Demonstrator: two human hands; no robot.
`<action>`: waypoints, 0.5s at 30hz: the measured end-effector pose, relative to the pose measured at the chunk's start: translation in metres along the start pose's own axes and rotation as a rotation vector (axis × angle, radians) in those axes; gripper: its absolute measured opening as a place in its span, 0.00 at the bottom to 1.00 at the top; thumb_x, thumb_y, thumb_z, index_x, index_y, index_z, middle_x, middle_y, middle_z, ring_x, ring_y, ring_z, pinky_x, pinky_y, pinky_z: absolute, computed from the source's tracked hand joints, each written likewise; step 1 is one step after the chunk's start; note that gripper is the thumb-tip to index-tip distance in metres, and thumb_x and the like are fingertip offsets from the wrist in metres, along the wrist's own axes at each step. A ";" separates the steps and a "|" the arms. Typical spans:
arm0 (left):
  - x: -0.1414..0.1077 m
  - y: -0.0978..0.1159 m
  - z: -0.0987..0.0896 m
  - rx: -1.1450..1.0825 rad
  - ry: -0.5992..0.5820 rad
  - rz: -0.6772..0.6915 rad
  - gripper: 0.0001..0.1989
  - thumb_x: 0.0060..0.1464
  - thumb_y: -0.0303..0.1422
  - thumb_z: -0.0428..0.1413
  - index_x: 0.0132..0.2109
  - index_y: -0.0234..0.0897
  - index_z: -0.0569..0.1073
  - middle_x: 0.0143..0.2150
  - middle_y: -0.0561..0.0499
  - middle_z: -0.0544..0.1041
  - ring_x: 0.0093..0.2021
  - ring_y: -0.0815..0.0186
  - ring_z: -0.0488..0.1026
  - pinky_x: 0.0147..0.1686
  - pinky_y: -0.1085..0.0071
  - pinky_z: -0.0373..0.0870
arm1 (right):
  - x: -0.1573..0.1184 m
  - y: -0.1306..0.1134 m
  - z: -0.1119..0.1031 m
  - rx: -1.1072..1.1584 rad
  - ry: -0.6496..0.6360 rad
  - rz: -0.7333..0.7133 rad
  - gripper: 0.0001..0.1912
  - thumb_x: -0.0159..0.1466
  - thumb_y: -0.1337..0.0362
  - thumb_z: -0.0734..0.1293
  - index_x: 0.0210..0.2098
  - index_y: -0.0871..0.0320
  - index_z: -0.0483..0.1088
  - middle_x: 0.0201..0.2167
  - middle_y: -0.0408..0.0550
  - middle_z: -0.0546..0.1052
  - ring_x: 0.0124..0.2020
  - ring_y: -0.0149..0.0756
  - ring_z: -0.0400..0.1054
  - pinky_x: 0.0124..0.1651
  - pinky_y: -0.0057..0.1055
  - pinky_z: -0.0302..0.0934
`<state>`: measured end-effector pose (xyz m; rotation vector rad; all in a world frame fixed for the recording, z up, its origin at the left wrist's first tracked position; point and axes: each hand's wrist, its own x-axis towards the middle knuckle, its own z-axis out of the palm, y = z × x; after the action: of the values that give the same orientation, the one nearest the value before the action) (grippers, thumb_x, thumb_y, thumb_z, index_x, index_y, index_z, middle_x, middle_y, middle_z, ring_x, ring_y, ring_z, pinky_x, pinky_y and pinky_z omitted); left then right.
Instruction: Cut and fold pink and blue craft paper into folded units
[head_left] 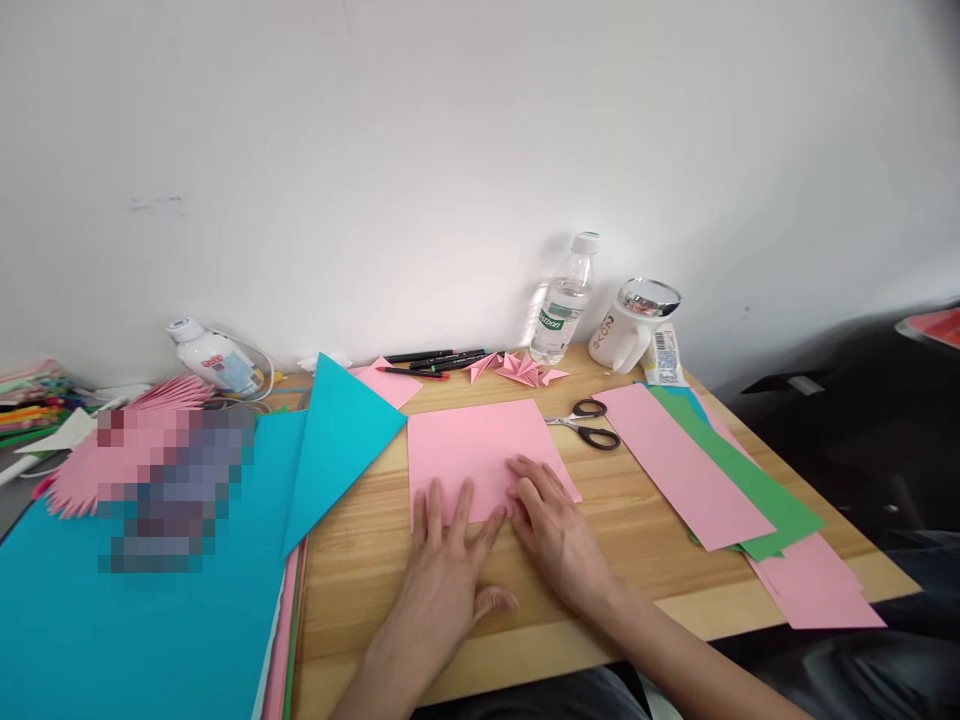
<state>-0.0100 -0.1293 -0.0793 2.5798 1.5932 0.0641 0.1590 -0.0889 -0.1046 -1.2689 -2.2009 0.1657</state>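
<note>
A pink sheet of paper [472,440] lies flat on the wooden table in front of me. My left hand [442,550] rests with its fingers spread over the sheet's near edge, the thumb out on the wood. Beside it, my right hand [551,525] has bent fingers pressed together at the near right part of the same sheet; its thumb is mostly hidden. Black-handled scissors [596,425] sit against the sheet's right side, their blade tips out of sight. A folded blue paper triangle [341,445] touches the sheet's far left corner.
Pink strips [690,470] and green paper [780,515] lie at the right. Along the wall stand a water bottle [562,310] and a white mug [626,335], near folded pink pieces [521,370] and pens [450,360]. Blue sheets [187,620] form a stack at the left.
</note>
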 end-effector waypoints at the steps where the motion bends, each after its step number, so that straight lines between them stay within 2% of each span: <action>1: 0.000 0.000 -0.001 -0.002 -0.008 -0.004 0.40 0.43 0.56 0.51 0.62 0.50 0.55 0.65 0.40 0.53 0.62 0.33 0.45 0.52 0.35 0.51 | -0.001 0.002 -0.001 0.001 0.003 0.010 0.07 0.61 0.74 0.56 0.32 0.58 0.61 0.50 0.58 0.68 0.56 0.45 0.59 0.57 0.52 0.55; 7: 0.001 -0.001 -0.008 -0.002 -0.064 -0.011 0.41 0.41 0.55 0.53 0.62 0.51 0.55 0.65 0.39 0.53 0.62 0.33 0.45 0.52 0.36 0.51 | -0.009 0.027 -0.015 -0.036 0.023 0.058 0.11 0.58 0.75 0.56 0.39 0.59 0.61 0.50 0.60 0.67 0.55 0.47 0.59 0.55 0.52 0.57; 12: 0.002 0.000 -0.014 0.010 -0.108 -0.014 0.41 0.40 0.56 0.53 0.62 0.50 0.57 0.65 0.38 0.53 0.62 0.33 0.45 0.53 0.37 0.50 | -0.013 0.048 -0.028 -0.163 0.012 0.071 0.17 0.57 0.77 0.56 0.45 0.62 0.62 0.49 0.60 0.67 0.54 0.48 0.61 0.55 0.51 0.56; 15: 0.003 0.001 -0.017 0.017 -0.113 -0.020 0.41 0.39 0.55 0.54 0.61 0.50 0.57 0.64 0.38 0.54 0.61 0.33 0.46 0.53 0.37 0.50 | -0.016 0.049 -0.032 -0.247 0.052 0.063 0.20 0.58 0.78 0.54 0.48 0.63 0.62 0.53 0.61 0.65 0.59 0.51 0.55 0.57 0.54 0.53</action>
<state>-0.0093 -0.1257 -0.0628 2.5302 1.5857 -0.0960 0.2189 -0.0817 -0.1039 -1.4586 -2.1882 -0.1169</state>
